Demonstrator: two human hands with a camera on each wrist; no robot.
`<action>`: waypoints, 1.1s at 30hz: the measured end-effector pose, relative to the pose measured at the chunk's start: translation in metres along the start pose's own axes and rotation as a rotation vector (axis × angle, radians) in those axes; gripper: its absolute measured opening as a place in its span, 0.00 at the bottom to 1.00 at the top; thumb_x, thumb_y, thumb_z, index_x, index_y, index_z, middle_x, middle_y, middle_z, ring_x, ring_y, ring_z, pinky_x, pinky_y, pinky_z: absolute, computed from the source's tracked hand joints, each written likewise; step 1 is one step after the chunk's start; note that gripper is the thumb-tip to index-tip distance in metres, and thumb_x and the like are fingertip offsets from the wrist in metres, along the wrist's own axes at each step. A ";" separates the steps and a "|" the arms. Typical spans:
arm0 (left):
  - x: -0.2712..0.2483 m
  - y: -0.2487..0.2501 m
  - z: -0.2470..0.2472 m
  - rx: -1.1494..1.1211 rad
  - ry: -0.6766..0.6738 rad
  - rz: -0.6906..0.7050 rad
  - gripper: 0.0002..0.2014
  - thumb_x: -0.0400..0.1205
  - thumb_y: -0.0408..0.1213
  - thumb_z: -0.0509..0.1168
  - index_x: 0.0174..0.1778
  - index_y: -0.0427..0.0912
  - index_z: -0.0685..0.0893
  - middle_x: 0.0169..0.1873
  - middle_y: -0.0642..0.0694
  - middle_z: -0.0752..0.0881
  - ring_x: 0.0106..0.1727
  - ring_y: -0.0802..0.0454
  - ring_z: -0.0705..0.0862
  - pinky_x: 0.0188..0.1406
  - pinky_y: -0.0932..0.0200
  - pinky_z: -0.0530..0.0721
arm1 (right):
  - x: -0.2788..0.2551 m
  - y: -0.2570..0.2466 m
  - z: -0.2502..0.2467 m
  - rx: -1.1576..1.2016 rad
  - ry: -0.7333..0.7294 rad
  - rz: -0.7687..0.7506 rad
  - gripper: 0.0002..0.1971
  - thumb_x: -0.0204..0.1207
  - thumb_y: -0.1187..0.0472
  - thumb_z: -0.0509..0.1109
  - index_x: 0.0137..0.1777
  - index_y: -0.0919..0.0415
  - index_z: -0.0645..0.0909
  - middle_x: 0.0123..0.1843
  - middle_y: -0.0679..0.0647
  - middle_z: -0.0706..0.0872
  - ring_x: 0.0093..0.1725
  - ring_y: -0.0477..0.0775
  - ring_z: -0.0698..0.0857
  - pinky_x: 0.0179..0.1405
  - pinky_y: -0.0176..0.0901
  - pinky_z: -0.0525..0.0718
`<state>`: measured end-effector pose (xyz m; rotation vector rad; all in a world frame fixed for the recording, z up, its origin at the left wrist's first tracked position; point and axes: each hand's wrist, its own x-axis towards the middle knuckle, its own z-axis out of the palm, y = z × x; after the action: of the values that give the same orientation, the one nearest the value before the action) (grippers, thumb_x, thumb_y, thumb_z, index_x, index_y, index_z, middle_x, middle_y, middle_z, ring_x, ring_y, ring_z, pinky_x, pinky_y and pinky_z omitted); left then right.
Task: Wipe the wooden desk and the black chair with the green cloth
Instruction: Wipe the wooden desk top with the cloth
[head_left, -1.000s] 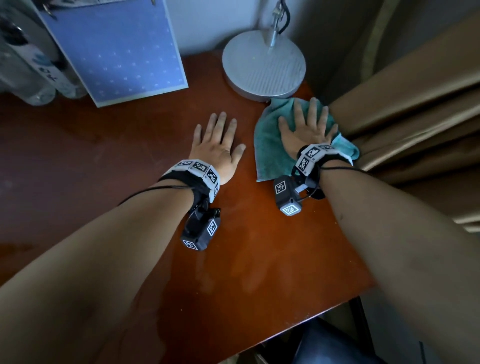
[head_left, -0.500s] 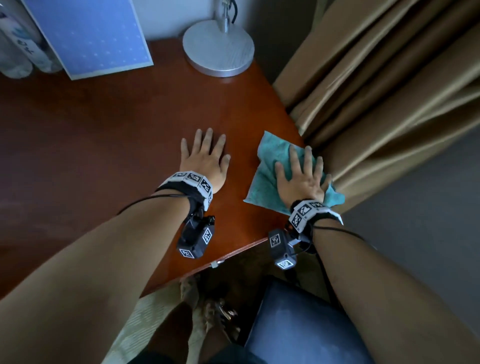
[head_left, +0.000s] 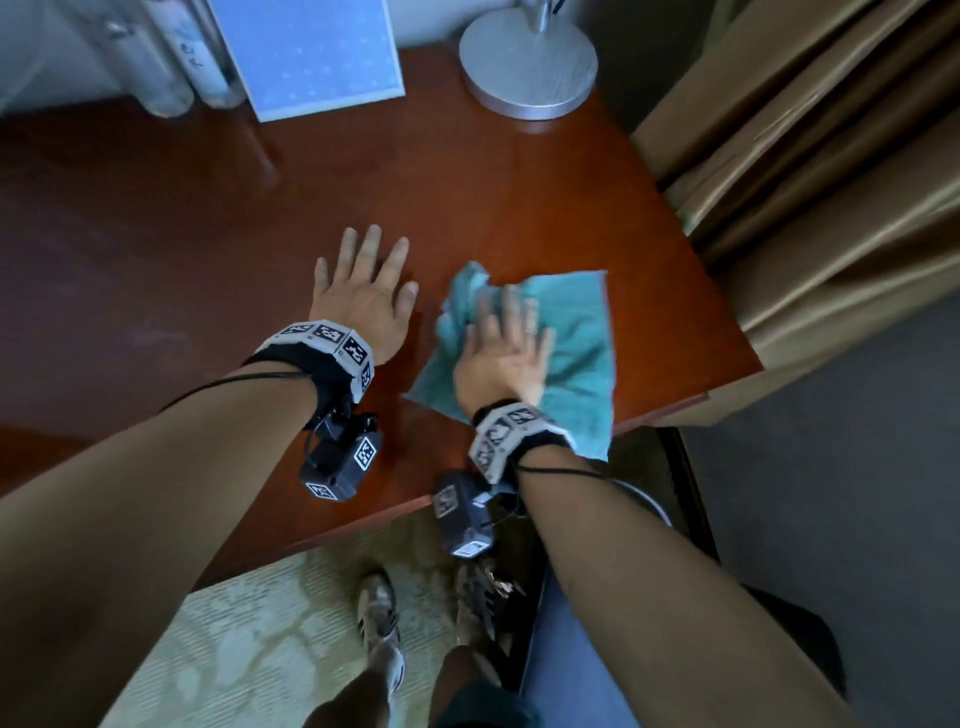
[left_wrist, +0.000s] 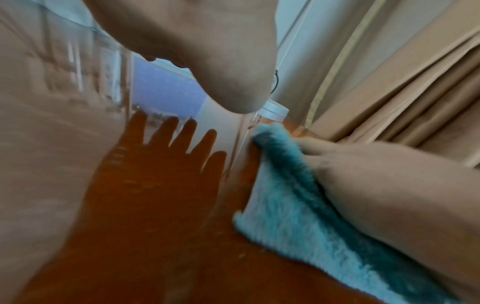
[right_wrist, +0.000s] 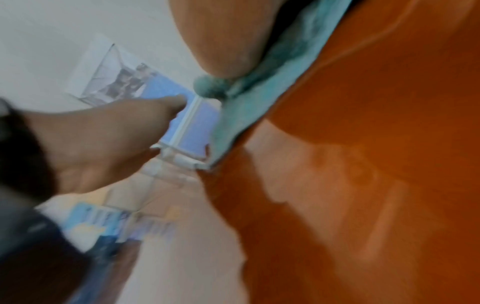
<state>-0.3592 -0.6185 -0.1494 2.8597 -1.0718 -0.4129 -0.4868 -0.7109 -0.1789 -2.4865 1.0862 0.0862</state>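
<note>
Desk phase, mid-wipe, as I judge it. My right hand lies flat on the green cloth, fingers straight and a little spread, pressing the cloth onto the table near its right front corner; the hand is blurred, so I take it to be in motion. The cloth is bunched at its far left corner and one near corner hangs just past the table's front edge. My left hand rests palm-down just beside the cloth, fingers straight and spread, holding nothing, apparently bracing. What is done: I cannot tell from the sheen how much of the top has been covered; the left and rear stretches look dull and dark, no clear wipe marks readable. What is left, by my reckoning: likely the left side and the strip around the rear items, then the whole chair, whose dark seat shows below the table's edge under my right forearm, with no cloth on it. Surface: glossy red-brown wood, strongly reflective in both wrist views. Along the back stand a round grey lamp base, a blue leaning board and clear bottles. Tan curtains hang tight against the table's right side; pale patterned carpet underfoot.
</note>
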 end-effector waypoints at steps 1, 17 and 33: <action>-0.007 -0.010 -0.002 -0.021 0.014 0.007 0.27 0.88 0.53 0.40 0.85 0.54 0.47 0.85 0.49 0.43 0.85 0.47 0.39 0.82 0.39 0.43 | -0.006 -0.023 0.006 0.142 -0.044 -0.100 0.23 0.89 0.54 0.50 0.83 0.50 0.64 0.86 0.55 0.60 0.85 0.57 0.57 0.83 0.53 0.50; -0.049 0.018 0.017 -0.003 0.088 0.398 0.28 0.89 0.47 0.48 0.82 0.32 0.60 0.82 0.37 0.60 0.84 0.44 0.54 0.84 0.53 0.45 | 0.013 0.021 -0.045 0.431 0.152 -0.137 0.21 0.88 0.57 0.57 0.78 0.58 0.73 0.82 0.53 0.70 0.82 0.50 0.65 0.81 0.38 0.59; -0.065 0.081 0.058 0.149 -0.091 0.404 0.30 0.82 0.68 0.34 0.82 0.70 0.42 0.84 0.55 0.35 0.82 0.46 0.28 0.77 0.27 0.34 | 0.027 0.130 -0.044 -0.227 0.020 -0.127 0.29 0.87 0.43 0.40 0.87 0.46 0.41 0.88 0.45 0.40 0.86 0.48 0.38 0.84 0.55 0.37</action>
<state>-0.4734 -0.6355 -0.1778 2.6611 -1.7160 -0.4500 -0.5655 -0.8258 -0.1916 -2.7579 0.9702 0.1549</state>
